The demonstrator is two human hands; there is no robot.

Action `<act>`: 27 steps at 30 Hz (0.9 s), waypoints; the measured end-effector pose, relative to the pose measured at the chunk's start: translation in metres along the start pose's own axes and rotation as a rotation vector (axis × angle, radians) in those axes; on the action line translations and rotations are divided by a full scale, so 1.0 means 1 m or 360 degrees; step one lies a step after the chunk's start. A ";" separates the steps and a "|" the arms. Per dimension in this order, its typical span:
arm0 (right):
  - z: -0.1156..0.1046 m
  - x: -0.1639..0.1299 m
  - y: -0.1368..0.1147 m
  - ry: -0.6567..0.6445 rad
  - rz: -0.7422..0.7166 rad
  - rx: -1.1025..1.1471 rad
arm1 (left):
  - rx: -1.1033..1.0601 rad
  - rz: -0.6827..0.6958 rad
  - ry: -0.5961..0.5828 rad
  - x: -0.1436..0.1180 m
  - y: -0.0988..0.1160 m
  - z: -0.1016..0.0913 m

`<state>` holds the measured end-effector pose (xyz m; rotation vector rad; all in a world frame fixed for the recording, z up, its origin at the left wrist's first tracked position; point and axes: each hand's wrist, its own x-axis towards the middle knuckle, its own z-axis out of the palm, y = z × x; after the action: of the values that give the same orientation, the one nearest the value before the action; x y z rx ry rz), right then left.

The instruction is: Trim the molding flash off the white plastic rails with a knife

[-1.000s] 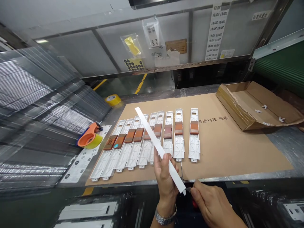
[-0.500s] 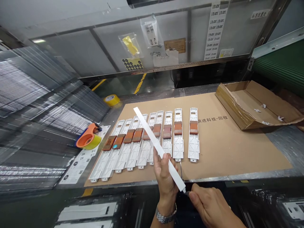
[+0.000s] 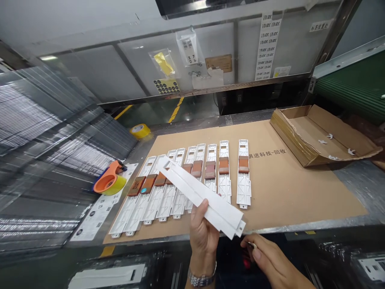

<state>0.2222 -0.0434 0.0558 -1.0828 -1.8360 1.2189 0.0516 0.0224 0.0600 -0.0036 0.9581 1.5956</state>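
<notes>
My left hand [image 3: 202, 233] grips a long white plastic part [image 3: 201, 196] near its lower end, holding it slanted above the table with its flat broad face turned up. My right hand [image 3: 267, 261] is just below and right of the part's lower tip, fingers pinched on a small dark tool that is mostly hidden. On the brown cardboard sheet [image 3: 288, 188] lies a row of several white plastic parts [image 3: 195, 176], each with a brown block at its middle; the held part covers some of them.
An orange tape dispenser [image 3: 108, 181] and a label sheet [image 3: 99, 208] lie left of the cardboard. A yellow tape roll [image 3: 140, 130] sits at the back. An open cardboard box [image 3: 319, 134] is at the right. Clear plastic trays [image 3: 45, 132] are stacked on the left.
The left hand has rotated the white part from edge-on to flat face up and lowered its far end. The right hand has drawn slightly away from the part's tip.
</notes>
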 end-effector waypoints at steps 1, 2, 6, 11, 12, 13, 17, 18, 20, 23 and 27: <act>-0.001 0.000 0.000 0.0055 -0.0062 -0.0019 | -0.0061 -0.0027 0.0022 0.000 0.001 0.001; -0.002 0.001 0.001 0.0101 -0.0127 -0.0058 | -0.0097 -0.0026 0.0013 -0.001 0.002 0.001; 0.003 0.001 0.013 0.0214 -0.0228 -0.0346 | -0.0011 0.0110 -0.0097 -0.007 -0.001 0.004; 0.012 -0.002 0.026 0.0444 -0.0220 -0.0659 | 0.0315 0.0300 -0.0097 -0.017 -0.009 0.003; 0.013 -0.002 0.027 0.0510 -0.0235 -0.0700 | 0.0362 0.0346 -0.0089 -0.017 -0.009 0.003; 0.014 -0.001 0.026 0.0565 -0.0238 -0.0740 | 0.0398 0.0384 -0.0076 -0.018 -0.010 0.002; 0.017 0.001 0.024 0.0628 -0.0223 -0.0893 | 0.0514 0.0530 -0.0070 -0.017 -0.011 0.001; 0.018 0.001 0.024 0.0634 -0.0227 -0.0918 | 0.0542 0.0568 -0.0073 -0.017 -0.011 0.001; 0.020 0.001 0.024 0.0634 -0.0235 -0.0953 | 0.0593 0.0645 -0.0074 -0.017 -0.012 0.001; 0.023 0.001 0.024 0.0631 -0.0227 -0.0990 | 0.0630 0.0704 -0.0075 -0.018 -0.012 0.000; 0.023 0.002 0.025 0.0637 -0.0226 -0.1006 | 0.0633 0.0732 -0.0102 -0.017 -0.013 -0.002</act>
<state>0.2080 -0.0449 0.0248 -1.3751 -1.9675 0.2905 0.0663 0.0065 0.0602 0.5760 1.2738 1.7738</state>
